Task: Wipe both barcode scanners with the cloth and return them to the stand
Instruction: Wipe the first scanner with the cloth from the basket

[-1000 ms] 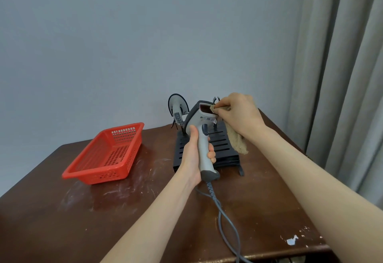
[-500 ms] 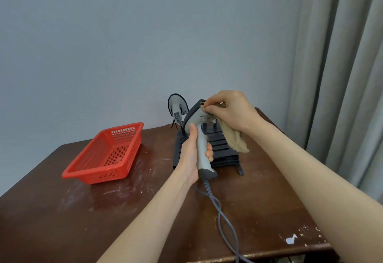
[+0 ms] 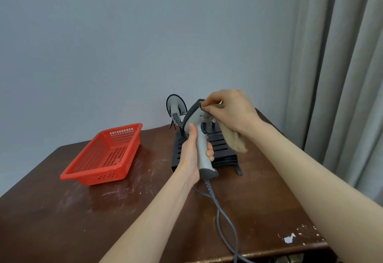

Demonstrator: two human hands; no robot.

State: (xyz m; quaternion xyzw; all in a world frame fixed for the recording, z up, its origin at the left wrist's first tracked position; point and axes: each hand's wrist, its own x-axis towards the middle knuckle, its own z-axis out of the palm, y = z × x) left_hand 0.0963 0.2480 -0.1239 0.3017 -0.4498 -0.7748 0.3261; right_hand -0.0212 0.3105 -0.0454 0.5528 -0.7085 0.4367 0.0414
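Observation:
My left hand grips the handle of a grey barcode scanner, held upright above the table with its grey cable trailing down toward me. My right hand pinches a tan cloth against the scanner's dark head, and the rest of the cloth hangs below the hand. Behind them stands the black slotted stand. A second scanner sits upright at the stand's back left, partly hidden by the held one.
A red perforated plastic basket lies on the left of the scuffed dark wooden table. A grey wall rises right behind the table. Grey curtains hang at the right, close to the table's right edge.
My right hand has slid the cloth leftward and upward over the scanner's head. The left hand has tilted and lifted the scanner slightly.

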